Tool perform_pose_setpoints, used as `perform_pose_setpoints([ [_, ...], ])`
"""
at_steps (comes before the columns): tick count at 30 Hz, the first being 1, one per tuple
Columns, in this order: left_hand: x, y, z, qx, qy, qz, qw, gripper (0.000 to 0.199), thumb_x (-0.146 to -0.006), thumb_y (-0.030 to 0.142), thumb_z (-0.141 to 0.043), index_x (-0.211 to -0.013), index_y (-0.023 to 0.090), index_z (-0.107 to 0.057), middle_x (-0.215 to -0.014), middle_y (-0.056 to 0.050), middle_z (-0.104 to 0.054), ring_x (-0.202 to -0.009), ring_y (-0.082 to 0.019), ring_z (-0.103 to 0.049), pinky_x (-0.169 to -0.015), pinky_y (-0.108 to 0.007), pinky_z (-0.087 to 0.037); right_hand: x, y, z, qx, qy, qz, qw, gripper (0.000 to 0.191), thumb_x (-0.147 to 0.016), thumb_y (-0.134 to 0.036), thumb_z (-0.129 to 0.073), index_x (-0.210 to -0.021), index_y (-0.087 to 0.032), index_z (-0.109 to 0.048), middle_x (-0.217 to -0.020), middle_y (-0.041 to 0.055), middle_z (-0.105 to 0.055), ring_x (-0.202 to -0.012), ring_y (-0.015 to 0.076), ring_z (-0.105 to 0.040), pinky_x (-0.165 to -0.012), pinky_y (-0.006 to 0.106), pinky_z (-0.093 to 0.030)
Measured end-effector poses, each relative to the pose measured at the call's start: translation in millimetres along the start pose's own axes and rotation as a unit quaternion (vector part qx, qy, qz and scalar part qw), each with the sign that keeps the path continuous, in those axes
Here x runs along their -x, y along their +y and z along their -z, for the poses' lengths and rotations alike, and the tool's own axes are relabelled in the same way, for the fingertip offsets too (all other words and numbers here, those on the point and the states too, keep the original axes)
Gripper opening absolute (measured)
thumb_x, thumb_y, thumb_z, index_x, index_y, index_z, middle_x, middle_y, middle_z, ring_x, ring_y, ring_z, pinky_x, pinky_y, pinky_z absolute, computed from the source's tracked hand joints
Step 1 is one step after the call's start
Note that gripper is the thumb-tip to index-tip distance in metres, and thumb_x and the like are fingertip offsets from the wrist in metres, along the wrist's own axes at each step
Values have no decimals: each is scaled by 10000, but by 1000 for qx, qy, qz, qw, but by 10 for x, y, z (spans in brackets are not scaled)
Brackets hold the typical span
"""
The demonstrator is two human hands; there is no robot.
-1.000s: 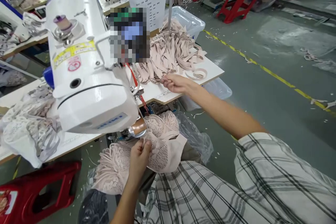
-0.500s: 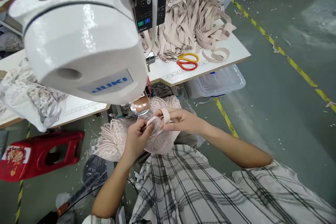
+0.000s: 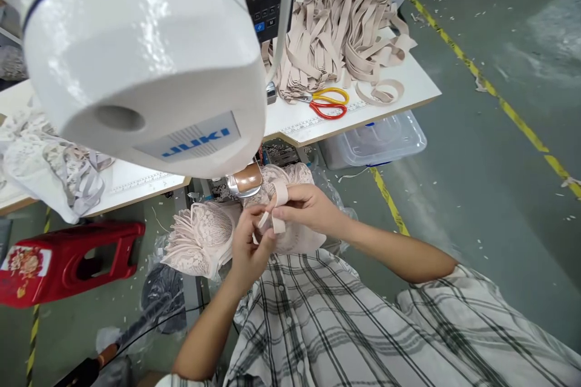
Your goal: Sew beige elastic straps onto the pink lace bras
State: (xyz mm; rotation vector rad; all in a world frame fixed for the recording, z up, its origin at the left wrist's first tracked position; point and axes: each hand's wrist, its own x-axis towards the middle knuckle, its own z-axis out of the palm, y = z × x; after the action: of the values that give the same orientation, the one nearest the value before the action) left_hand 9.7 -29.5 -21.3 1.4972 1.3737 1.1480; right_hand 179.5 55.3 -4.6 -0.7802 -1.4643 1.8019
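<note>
My left hand (image 3: 252,245) pinches the edge of a pale pink lace bra (image 3: 299,239) in front of the sewing machine. My right hand (image 3: 311,208) grips a beige elastic strap (image 3: 281,192), which loops up over the fingers; its end lies close to my left fingertips. Both hands nearly touch each other above the lace. More lace bra cups (image 3: 200,236) lie stacked left of my left hand, below the machine head (image 3: 149,72). The exact spot where strap and lace meet is hidden by my fingers.
Beige straps (image 3: 327,36) are heaped on the white table (image 3: 413,84), beside scissors (image 3: 329,103) with yellow and red handles. A clear plastic box (image 3: 376,142) is below the table. Lace pieces (image 3: 54,163) lie at left, above a red stool (image 3: 72,260).
My left hand has moved right and a little up, closer to my right hand. The strap loop has shifted and now hangs lower between the hands. The camera view has shifted slightly.
</note>
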Motion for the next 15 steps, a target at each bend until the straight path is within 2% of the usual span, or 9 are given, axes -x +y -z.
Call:
perform_pose_setpoints([
  [3,65,-95,-99,-21,54,7,998,88,-952,282,-578,-959,209,-528,-829,6,-606,-638,-100,-545,-585,-210,-442,-81,-11,-3,-11,45,-15,999,164,-838,-333,-733,-926,-203,-779,-898,24,-760,-795,139,-685,-727,252,-537],
  [5,34,-93,-70,-73,88,-38,993,233,-941,250,-598,-1163,205,-542,-895,-13,-660,-626,-98,-575,-570,-206,-456,-153,-43,38,7,44,-27,999,192,-826,-362,-744,-927,-205,-785,-879,22,-756,-768,130,-671,-697,243,-524],
  [7,-53,-41,39,-137,82,-114,981,362,-936,195,-597,-1294,217,-547,-979,-39,-712,-671,-105,-632,-598,-207,-480,-241,-84,113,22,21,-52,998,249,-832,-419,-730,-936,-200,-786,-828,21,-740,-703,114,-639,-640,231,-504],
  [9,-171,41,189,-184,53,-159,969,347,-937,145,-580,-1269,237,-620,-912,-15,-743,-670,-101,-654,-610,-195,-486,-346,-119,207,18,3,-72,997,325,-861,-481,-681,-968,-189,-778,-776,18,-710,-658,100,-605,-607,225,-497],
  [11,-292,130,328,-196,24,-132,971,301,-944,148,-568,-1207,239,-685,-862,-2,-760,-654,-96,-664,-605,-186,-494,-466,-139,298,7,11,-69,997,377,-884,-518,-634,-970,-173,-762,-722,10,-669,-638,93,-584,-597,219,-498],
  [15,-469,268,472,-173,-3,15,985,268,-961,242,-560,-1166,222,-731,-1002,-31,-792,-698,-119,-710,-607,-201,-542,-727,-146,391,63,37,-40,997,321,-826,-483,-696,-843,-163,-706,-621,-16,-601,-569,99,-544,-546,227,-466],
])
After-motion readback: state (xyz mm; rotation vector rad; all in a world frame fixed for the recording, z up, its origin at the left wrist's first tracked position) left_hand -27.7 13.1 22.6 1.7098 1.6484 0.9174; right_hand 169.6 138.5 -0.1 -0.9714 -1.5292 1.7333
